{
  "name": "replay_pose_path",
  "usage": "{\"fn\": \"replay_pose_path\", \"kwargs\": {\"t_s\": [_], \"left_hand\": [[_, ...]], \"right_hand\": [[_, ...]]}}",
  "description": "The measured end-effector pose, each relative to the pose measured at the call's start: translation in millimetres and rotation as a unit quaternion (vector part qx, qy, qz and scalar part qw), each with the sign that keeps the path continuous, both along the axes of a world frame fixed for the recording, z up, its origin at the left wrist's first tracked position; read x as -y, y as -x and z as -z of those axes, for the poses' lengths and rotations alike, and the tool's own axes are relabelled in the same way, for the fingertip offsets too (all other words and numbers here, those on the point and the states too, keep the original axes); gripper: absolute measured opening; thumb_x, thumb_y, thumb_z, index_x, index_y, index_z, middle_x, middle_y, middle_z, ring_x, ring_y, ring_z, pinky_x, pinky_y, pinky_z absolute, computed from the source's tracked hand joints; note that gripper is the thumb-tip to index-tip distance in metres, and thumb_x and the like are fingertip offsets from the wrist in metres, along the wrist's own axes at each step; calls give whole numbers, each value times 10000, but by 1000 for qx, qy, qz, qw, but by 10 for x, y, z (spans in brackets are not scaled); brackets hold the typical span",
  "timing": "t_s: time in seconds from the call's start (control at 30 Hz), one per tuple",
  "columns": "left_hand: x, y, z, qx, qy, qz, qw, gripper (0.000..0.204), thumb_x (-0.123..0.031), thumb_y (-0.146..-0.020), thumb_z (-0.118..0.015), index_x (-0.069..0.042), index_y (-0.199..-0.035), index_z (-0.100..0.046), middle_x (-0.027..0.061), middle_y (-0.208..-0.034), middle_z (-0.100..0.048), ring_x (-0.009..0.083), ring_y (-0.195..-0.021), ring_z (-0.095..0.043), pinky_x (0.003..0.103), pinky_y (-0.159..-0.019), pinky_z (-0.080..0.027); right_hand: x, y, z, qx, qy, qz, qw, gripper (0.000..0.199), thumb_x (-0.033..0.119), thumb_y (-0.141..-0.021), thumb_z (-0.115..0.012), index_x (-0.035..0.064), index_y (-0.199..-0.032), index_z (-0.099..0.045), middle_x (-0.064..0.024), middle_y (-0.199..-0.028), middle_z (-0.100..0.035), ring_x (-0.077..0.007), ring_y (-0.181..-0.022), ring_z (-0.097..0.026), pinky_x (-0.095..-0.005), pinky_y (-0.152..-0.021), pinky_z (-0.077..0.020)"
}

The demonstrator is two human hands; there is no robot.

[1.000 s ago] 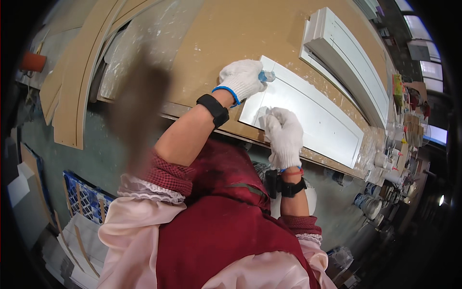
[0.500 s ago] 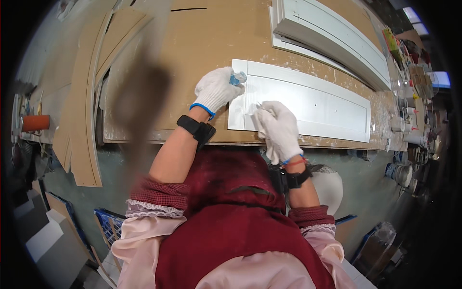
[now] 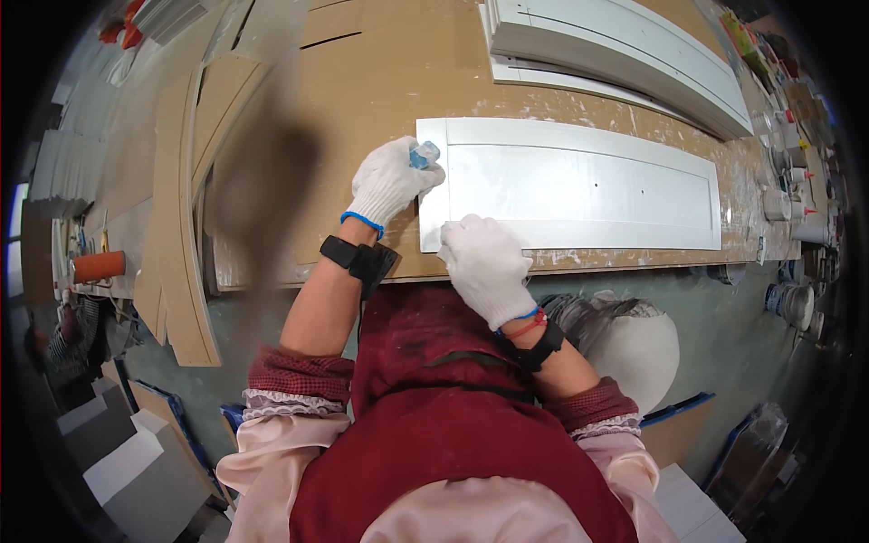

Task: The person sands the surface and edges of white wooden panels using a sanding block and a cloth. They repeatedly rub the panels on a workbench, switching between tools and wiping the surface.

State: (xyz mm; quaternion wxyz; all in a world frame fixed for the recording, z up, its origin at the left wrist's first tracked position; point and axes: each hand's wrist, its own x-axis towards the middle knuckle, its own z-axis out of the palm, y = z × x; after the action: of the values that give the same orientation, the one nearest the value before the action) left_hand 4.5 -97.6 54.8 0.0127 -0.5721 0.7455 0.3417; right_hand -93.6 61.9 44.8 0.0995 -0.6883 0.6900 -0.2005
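A long white framed panel [image 3: 579, 185] lies on the brown board-topped table in front of me. Beside its left end is my left hand [image 3: 387, 178], in a white knit glove with blue trim. Its fingers are closed around a small blue-and-clear object [image 3: 423, 155], perhaps a bottle, that pokes out above the thumb. My right hand [image 3: 489, 270], also gloved in white, rests over the panel's near edge close to the left corner. Its fingers are curled together, and whatever they may hold is hidden.
More white panels [image 3: 625, 59] are stacked at the far right of the table. Brown board strips [image 3: 172, 217] lie along the left, near an orange cylinder [image 3: 98, 267]. Tubs and cans [image 3: 789, 306] crowd the right side. A dark blurred shape covers part of the left view.
My right hand has moved left along the panel's near edge to its corner. My left hand has shifted slightly left and down, still holding the blue-and-clear object. The view has turned a little.
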Motion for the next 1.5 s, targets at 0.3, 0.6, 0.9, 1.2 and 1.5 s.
{"fn": "replay_pose_path", "kwargs": {"t_s": [0.3, 0.6, 0.9, 1.2, 1.5], "left_hand": [[23, 10, 37, -8, 23, 13, 1000, 439, -401, -672, -743, -93, -977, -674, 126, -883, -694, 264, -823, -669, 360, -742, -519], [-13, -23, 16, -8, 31, 23, 999, 434, -411, -687, -720, -92, -975, -659, 138, -917, -685, 310, -891, -657, 384, -777, -513], [-25, -33, -11, -10, 29, 23, 999, 432, -415, -696, -687, -90, -979, -658, 133, -920, -687, 315, -884, -659, 394, -753, -522], [-18, -30, -16, -16, 15, 24, 999, 394, -390, -719, -694, -114, -998, -666, 121, -958, -695, 306, -925, -663, 401, -773, -526], [-23, -41, 17, -16, 15, 53, 998, 400, -400, -752, -674, -113, -1031, -651, 108, -1004, -690, 301, -953, -658, 417, -791, -526]], "right_hand": [[5, -50, -12, -86, 47, -23, 995, 113, 168, -758, -585, 96, -844, -570, -84, -807, -555, -251, -747, -595, -364, -598, -513], [51, 267, -143, 257, -62, 235, 935, 307, 279, -822, -578, 95, -1050, -669, -184, -990, -640, -317, -936, -623, -403, -802, -499], [-51, 40, -12, -127, 15, 62, 990, 265, 221, -849, -633, 163, -1105, -599, -89, -825, -574, -320, -767, -590, -446, -634, -485], [-122, 173, -50, -39, -40, 51, 997, 148, 252, -834, -660, 190, -967, -673, -109, -818, -591, -328, -780, -596, -452, -658, -493], [-30, 107, -37, -97, -99, 98, 986, 138, 270, -860, -629, 192, -968, -665, -121, -869, -612, -339, -834, -614, -463, -698, -505]]}}
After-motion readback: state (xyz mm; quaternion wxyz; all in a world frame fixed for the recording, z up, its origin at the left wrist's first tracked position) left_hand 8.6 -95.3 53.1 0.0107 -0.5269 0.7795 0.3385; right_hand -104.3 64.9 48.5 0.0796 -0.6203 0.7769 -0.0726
